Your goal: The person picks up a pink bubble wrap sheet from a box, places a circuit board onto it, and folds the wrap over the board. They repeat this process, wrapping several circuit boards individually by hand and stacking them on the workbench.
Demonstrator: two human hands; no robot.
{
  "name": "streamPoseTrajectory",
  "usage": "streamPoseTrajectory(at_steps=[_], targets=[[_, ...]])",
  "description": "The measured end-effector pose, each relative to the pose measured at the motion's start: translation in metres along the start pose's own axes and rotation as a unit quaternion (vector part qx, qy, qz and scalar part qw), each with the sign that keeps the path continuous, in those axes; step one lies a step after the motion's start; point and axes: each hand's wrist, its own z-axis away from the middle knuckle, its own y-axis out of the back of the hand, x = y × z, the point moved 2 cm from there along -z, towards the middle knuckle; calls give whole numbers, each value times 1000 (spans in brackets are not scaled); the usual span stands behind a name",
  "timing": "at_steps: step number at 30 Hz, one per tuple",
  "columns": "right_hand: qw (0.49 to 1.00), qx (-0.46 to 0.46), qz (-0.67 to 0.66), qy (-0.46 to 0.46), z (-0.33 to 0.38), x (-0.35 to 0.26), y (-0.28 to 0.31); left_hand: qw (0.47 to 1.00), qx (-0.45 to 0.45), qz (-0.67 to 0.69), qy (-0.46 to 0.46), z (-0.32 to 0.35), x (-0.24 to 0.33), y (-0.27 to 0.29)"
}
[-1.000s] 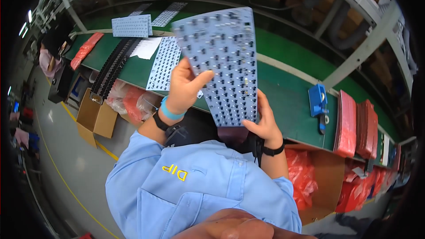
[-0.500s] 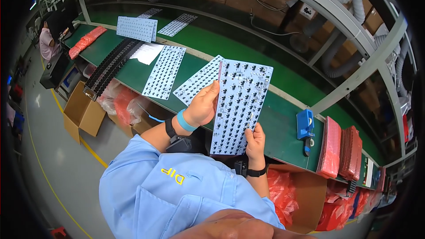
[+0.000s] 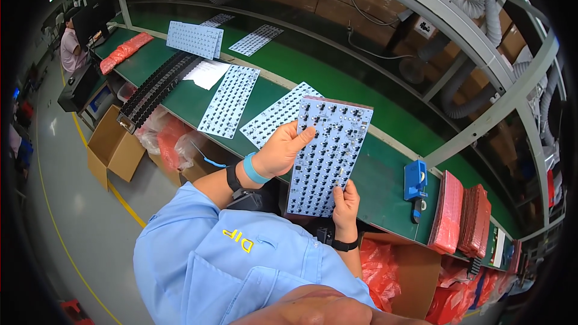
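Observation:
A white keyboard circuit board (image 3: 328,153), dotted with rows of black parts, is held upright and slightly tilted in front of me. Closed on its left edge is my left hand (image 3: 282,149), thumb lying over the face. My right hand (image 3: 345,206) pinches the lower right edge, with its thumb on the front. A thin reddish-brown edge shows along the board's top; what it belongs to is hidden. Just behind, a second circuit board (image 3: 274,114) lies aslant on the green bench (image 3: 385,171), and a third circuit board (image 3: 229,102) rests to its left.
Black slotted racks (image 3: 159,87) sit at the left, by standing white boards (image 3: 194,39) and a paper sheet (image 3: 206,74). A blue tape dispenser (image 3: 415,180) and red-wrapped stacks (image 3: 447,213) stand right. Cartons (image 3: 114,144) flank the bench. Another person (image 3: 72,48) is far left.
My left thumb has moved onto the board's face from its edge. The held board has tipped and dropped slightly, exposing the reddish-brown edge at its top. The whole view has shifted a little.

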Motion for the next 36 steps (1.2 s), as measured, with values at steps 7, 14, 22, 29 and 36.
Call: streamPoseTrajectory(at_steps=[7, 14, 22, 29, 36], targets=[[1000, -17, -14, 2, 1, 7, 3, 998, 55, -22, -32, -5, -3, -2], [997, -69, 23, -5, -8, -22, 5, 997, 58, -44, -40, -7, -5, -3], [971, -148, 170, 75, -95, -187, -26, 987, -30, -154, 19, 0, -6, -32], [835, -301, 460, 38, -120, -233, -41, 984, -93, -149, -12, 4, -14, -34], [884, -183, 422, 82, -131, -325, 12, 929, -123, -300, 178, 48, -89, 40]])
